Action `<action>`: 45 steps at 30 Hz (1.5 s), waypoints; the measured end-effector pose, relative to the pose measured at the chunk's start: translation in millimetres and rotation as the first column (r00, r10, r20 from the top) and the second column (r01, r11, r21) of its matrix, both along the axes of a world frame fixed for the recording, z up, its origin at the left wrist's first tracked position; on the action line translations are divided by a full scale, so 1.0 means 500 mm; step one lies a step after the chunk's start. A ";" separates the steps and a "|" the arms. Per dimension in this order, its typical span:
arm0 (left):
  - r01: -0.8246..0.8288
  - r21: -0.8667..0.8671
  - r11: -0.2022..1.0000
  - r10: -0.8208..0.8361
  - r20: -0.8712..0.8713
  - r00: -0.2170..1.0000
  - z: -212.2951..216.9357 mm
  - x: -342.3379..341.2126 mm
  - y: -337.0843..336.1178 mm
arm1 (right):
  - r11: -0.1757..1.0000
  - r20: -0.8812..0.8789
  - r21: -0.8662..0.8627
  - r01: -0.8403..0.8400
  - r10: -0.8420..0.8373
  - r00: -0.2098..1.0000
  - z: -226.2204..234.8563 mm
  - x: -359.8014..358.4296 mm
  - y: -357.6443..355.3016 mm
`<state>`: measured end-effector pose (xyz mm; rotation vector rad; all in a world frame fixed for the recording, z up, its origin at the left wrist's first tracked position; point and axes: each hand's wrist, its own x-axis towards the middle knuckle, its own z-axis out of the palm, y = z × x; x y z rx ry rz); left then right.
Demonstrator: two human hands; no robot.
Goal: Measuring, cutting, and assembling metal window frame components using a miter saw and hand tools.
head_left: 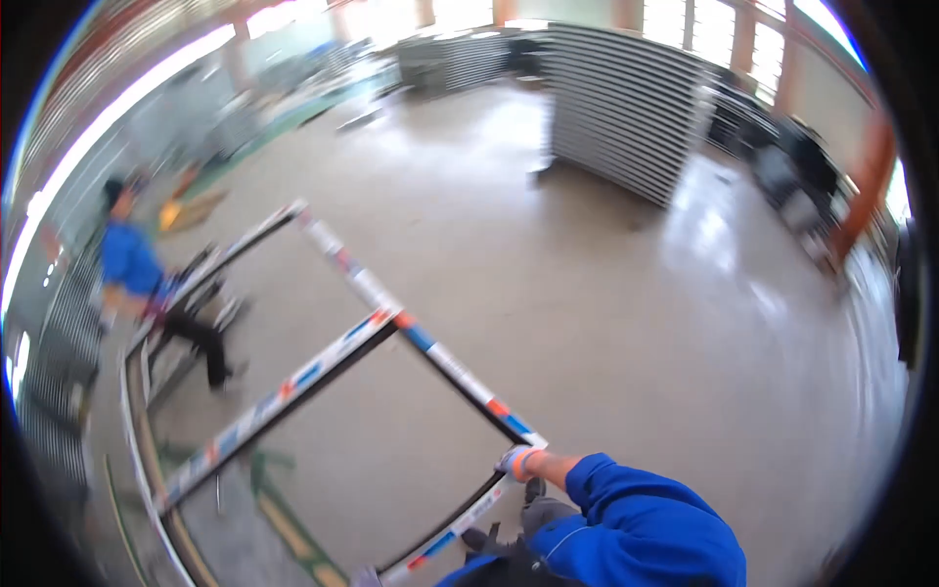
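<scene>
A large window frame (445, 362) with a crossbar stretches from my body toward the far left, its bars covered in white, blue and red film with black edges. My right hand (516, 462), in a pale glove with an orange cuff, is closed around its near right corner. At the lower edge, a greyish patch on the near bar looks like my gloved left hand (367, 577); it is cut off and its fingers cannot be made out. Through the frame's openings the floor shows.
A person in a blue shirt (137, 259) is at the frame's far left side, beside a metal stand. Green-edged supports (284, 523) lie under the frame. A tall stack of grey profiles (626, 108) stands at the back. Dark items (797, 161) line the right wall near an orange post (866, 191).
</scene>
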<state>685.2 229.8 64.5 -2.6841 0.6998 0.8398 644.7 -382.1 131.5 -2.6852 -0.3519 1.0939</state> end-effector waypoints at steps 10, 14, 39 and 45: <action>-0.039 -0.104 0.994 0.012 -0.245 0.969 0.304 -0.113 -0.354 | 0.965 0.197 -0.048 0.256 -0.242 0.950 0.189 -0.316 -0.180; -0.092 -0.191 0.977 0.048 -0.224 0.973 0.371 -0.171 -0.388 | 0.949 0.381 -0.044 0.312 -0.273 0.883 0.180 -0.347 -0.138; 0.186 -0.726 0.662 -0.263 0.007 0.965 0.503 0.034 -2.077 | 0.538 0.825 0.564 0.627 -0.410 -0.390 0.689 -0.318 -1.549; 0.183 -0.888 0.422 -0.212 0.100 0.972 0.568 0.155 -2.428 | 0.182 -0.026 0.908 0.378 -0.874 0.484 0.393 -0.139 -1.489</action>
